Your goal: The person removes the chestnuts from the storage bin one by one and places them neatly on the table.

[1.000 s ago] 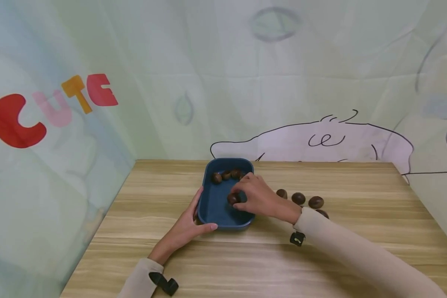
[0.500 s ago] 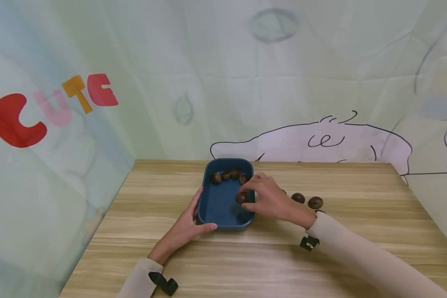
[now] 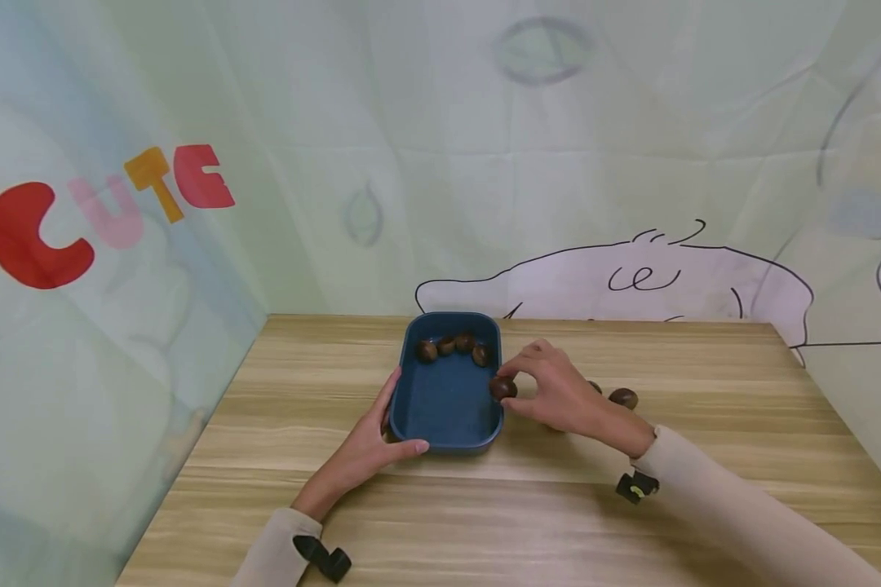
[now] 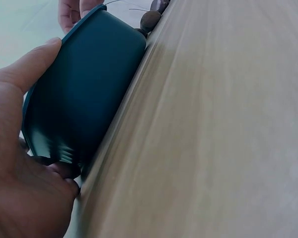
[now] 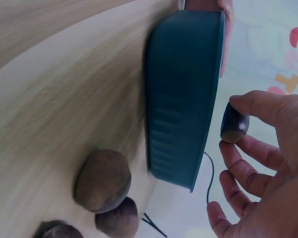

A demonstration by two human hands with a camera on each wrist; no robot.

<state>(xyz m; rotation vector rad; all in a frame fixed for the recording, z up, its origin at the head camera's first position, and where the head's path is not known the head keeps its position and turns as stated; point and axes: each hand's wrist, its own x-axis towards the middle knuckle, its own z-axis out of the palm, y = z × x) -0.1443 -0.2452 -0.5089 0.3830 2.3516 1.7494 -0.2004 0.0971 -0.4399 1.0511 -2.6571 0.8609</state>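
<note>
A dark blue rectangular box point(image 3: 446, 408) stands on the wooden table. Several brown chestnuts point(image 3: 464, 342) lie along its far end. My left hand point(image 3: 363, 452) grips the box at its near left corner, thumb on the near rim and fingers along the left side. Over the right rim, my right hand point(image 3: 561, 391) pinches one chestnut point(image 3: 502, 389) between thumb and fingertips. In the right wrist view that chestnut point(image 5: 234, 124) shows a glossy dark shell with a paler base, held above rim level.
To the right of the box, more chestnuts point(image 3: 622, 398) lie on the table point(image 3: 484, 522), partly hidden by my right hand. Two touching chestnuts point(image 5: 103, 181) show large in the right wrist view. A printed curtain point(image 3: 338, 163) hangs behind and to the left of the table.
My right hand has drawn back to the right with the pinched chestnut, from inside the box to over its right rim. The left hand and box stay put.
</note>
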